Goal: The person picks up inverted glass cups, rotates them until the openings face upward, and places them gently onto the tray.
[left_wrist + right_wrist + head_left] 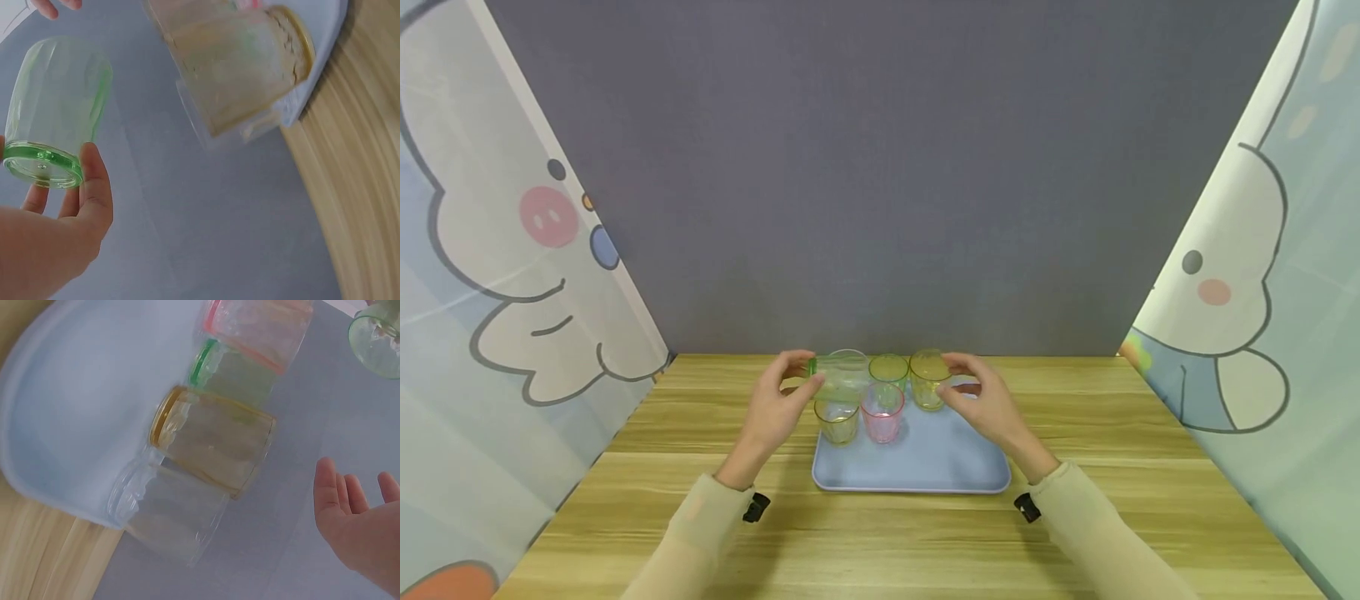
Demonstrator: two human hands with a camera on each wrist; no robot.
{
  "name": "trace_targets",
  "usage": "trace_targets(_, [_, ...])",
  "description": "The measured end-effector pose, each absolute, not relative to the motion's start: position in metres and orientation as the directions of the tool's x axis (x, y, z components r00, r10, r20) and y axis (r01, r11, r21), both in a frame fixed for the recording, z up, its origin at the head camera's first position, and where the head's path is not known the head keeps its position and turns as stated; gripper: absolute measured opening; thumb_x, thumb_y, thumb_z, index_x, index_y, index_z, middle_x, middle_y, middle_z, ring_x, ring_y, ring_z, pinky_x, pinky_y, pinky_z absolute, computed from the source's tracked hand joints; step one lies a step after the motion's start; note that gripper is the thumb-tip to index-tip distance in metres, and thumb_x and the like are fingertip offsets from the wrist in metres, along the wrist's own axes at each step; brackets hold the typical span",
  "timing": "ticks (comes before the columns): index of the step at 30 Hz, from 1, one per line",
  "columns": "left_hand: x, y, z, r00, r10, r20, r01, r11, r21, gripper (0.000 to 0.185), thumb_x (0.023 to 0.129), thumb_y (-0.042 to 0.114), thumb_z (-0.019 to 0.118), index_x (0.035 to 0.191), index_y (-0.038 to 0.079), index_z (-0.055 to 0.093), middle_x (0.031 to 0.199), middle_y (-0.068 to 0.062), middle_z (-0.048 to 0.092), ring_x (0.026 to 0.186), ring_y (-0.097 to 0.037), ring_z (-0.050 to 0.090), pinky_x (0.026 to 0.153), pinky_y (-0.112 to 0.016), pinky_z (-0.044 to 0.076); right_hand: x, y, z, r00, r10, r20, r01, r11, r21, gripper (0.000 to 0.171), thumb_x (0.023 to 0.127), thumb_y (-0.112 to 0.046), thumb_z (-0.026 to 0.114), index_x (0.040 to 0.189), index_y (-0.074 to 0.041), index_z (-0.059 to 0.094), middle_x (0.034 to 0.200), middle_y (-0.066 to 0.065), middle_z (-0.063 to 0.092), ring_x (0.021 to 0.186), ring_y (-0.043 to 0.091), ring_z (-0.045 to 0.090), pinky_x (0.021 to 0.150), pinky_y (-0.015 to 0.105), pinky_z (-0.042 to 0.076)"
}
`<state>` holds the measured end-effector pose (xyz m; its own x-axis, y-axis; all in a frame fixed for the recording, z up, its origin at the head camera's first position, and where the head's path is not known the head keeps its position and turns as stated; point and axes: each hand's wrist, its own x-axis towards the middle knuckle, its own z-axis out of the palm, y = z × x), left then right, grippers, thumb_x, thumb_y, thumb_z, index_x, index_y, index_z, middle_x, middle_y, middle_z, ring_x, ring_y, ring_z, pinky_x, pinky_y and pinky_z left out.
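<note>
My left hand [778,402] pinches a green-tinted glass [59,94] around its thick base. The glass is raised above the tray and lies sideways in the head view, its mouth pointing right. My right hand [991,407] has its fingers spread and holds nothing; the right wrist view shows it apart from the glasses. Beside it in the head view stands a yellow glass [928,385]. Also upright on the tray are another green glass [889,371], a pink glass [882,417] and an amber glass [837,427]. A clear glass [175,512] appears in the right wrist view.
A pale blue tray [917,475] bears the standing glasses along its back and left; its front right is bare surface. Beneath is a wood-grain table [880,542]. A grey panel [880,183] rises behind, with cartoon-printed curtains [1225,275] at both sides.
</note>
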<state>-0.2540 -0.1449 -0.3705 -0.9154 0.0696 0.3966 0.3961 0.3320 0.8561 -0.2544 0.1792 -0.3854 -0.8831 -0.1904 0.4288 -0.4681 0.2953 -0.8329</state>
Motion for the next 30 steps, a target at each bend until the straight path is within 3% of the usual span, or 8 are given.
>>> trace_targets(4, [-0.254, -0.14, -0.374, -0.921, 0.06, 0.385, 0.385, 0.29, 0.876, 0.036, 0.099, 0.02, 0.068, 0.131, 0.005, 0.061, 0.124, -0.014, 0.061, 0.112, -0.025, 0.056, 0.089, -0.036, 0.052, -0.253, 0.176, -0.385, -0.879, -0.197, 0.435, -0.476, 0.279, -0.834, 0.048, 0.093, -0.008, 0.072, 0.137, 0.003, 0.056, 0.135, 0.021, 0.056, 0.122, 0.041, 0.052, 0.098, 0.047, 0.051])
trace_targets(9, [-0.252, -0.132, -0.377, -0.936, 0.033, 0.35, 0.349, 0.214, 0.912, 0.034, 0.098, 0.015, 0.067, 0.13, 0.004, 0.062, 0.124, -0.016, 0.062, 0.114, -0.027, 0.058, 0.095, -0.038, 0.047, -0.25, 0.172, -0.385, -0.874, -0.199, 0.444, -0.482, 0.23, -0.845, 0.046, 0.092, -0.004, 0.071, 0.135, 0.004, 0.057, 0.134, 0.022, 0.057, 0.122, 0.044, 0.052, 0.097, 0.039, 0.052])
trace_targets(17, [-0.249, -0.119, -0.385, -0.952, 0.041, 0.303, 0.306, 0.152, 0.94, 0.035, 0.099, 0.017, 0.066, 0.131, 0.002, 0.059, 0.124, -0.017, 0.059, 0.109, -0.023, 0.058, 0.087, -0.031, 0.049, -0.247, 0.164, -0.385, -0.881, -0.218, 0.419, -0.46, 0.195, -0.866, 0.049, 0.092, -0.005, 0.071, 0.137, 0.005, 0.055, 0.136, 0.021, 0.056, 0.125, 0.049, 0.049, 0.1, 0.049, 0.049])
trace_targets(24, [-0.246, -0.11, -0.384, -0.961, 0.066, 0.267, 0.273, 0.1, 0.957, 0.034, 0.099, 0.016, 0.066, 0.129, 0.003, 0.06, 0.123, -0.017, 0.06, 0.104, -0.021, 0.06, 0.082, -0.03, 0.051, -0.243, 0.159, -0.386, -0.871, -0.256, 0.418, -0.471, 0.195, -0.861, 0.048, 0.093, -0.007, 0.071, 0.138, 0.002, 0.055, 0.135, 0.018, 0.057, 0.125, 0.048, 0.049, 0.1, 0.043, 0.051])
trace_targets(30, [-0.243, -0.104, -0.385, -0.967, 0.088, 0.24, 0.247, 0.084, 0.965, 0.034, 0.099, 0.016, 0.065, 0.129, 0.002, 0.06, 0.121, -0.016, 0.06, 0.102, -0.021, 0.061, 0.083, -0.033, 0.053, -0.238, 0.154, -0.388, -0.854, -0.312, 0.417, -0.479, 0.156, -0.864, 0.052, 0.093, -0.008, 0.071, 0.14, 0.006, 0.051, 0.134, 0.023, 0.054, 0.124, 0.047, 0.049, 0.099, 0.042, 0.052])
